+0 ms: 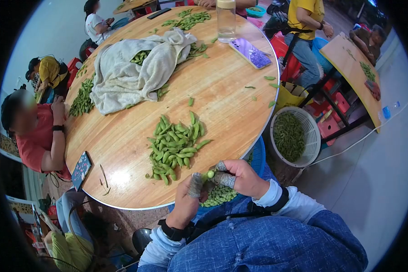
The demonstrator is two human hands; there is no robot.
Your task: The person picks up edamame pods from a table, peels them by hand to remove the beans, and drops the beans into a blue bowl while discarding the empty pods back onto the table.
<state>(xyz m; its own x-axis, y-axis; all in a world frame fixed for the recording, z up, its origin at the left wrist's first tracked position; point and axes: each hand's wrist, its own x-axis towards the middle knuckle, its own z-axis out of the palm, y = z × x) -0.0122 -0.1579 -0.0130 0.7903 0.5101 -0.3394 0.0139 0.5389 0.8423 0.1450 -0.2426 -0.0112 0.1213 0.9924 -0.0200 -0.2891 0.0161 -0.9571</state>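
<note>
My left hand (186, 199) and my right hand (245, 178) meet just beyond the table's near edge, with grey wraps on some fingers. Between their fingertips is a green soybean pod (210, 174), pinched from both sides, with a round bean showing at it. Beneath them, a blue basin (259, 156) holds shelled green beans (220, 196); my hands hide part of it. A heap of whole soybean pods (174, 144) lies on the round wooden table (226, 113), a little beyond my left hand.
Farther back, a pale cloth (127, 75) covers more pods. A purple phone (250, 53), a clear bottle (226, 22) and a dark patterned phone (80, 171) rest on the table. At right stands a white basket (311, 138) of pods. A person in red (38, 136) sits at left.
</note>
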